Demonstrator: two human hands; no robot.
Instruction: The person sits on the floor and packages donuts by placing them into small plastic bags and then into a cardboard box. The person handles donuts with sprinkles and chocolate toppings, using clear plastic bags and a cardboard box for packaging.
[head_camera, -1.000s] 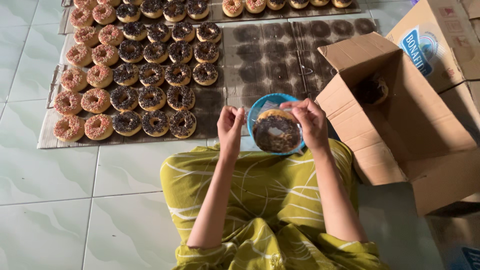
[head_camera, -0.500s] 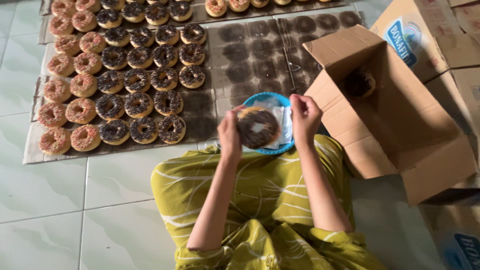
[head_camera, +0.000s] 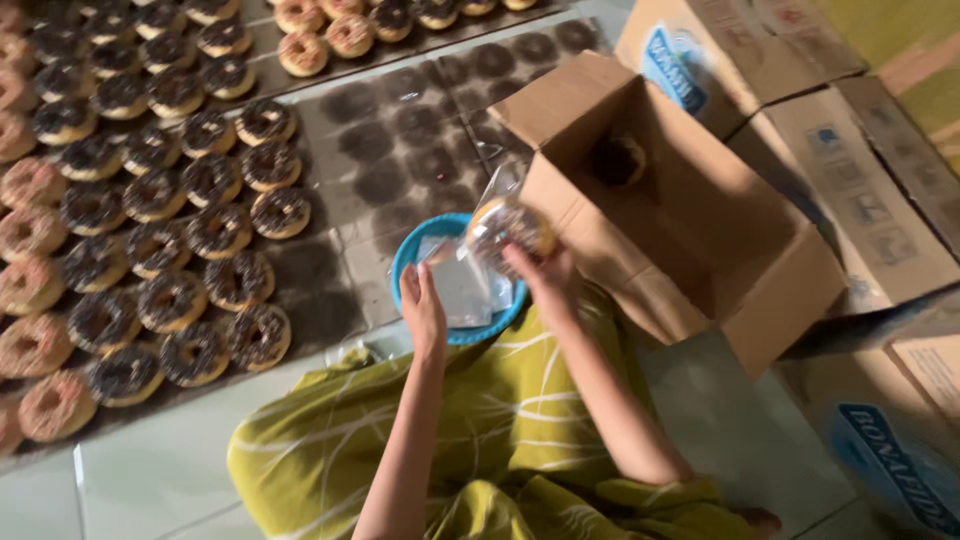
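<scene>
My right hand (head_camera: 548, 275) is closed on a bagged donut (head_camera: 508, 228), clear plastic w/ the top sticking up, held in the air just in front of the open cardboard box (head_camera: 700, 230). The box lies on its side w/ flaps out; one dark donut (head_camera: 617, 160) sits deep inside. My left hand (head_camera: 423, 308) is open, fingers loosely together, resting at the edge of the blue bowl (head_camera: 410, 258), touching or just over the clear bags (head_camera: 462, 290) in it; can't tell which. The bowl is right by my knee, next to the flat cardboard sheet (head_camera: 400, 150) w/ dark grease rings. Rows of choc-sprinkle donuts (head_camera: 215, 230) fill the sheet's left part, pink-sprinkle ones (head_camera: 30, 235) at far left. More boxes (head_camera: 860, 200) stand behind the open one.
</scene>
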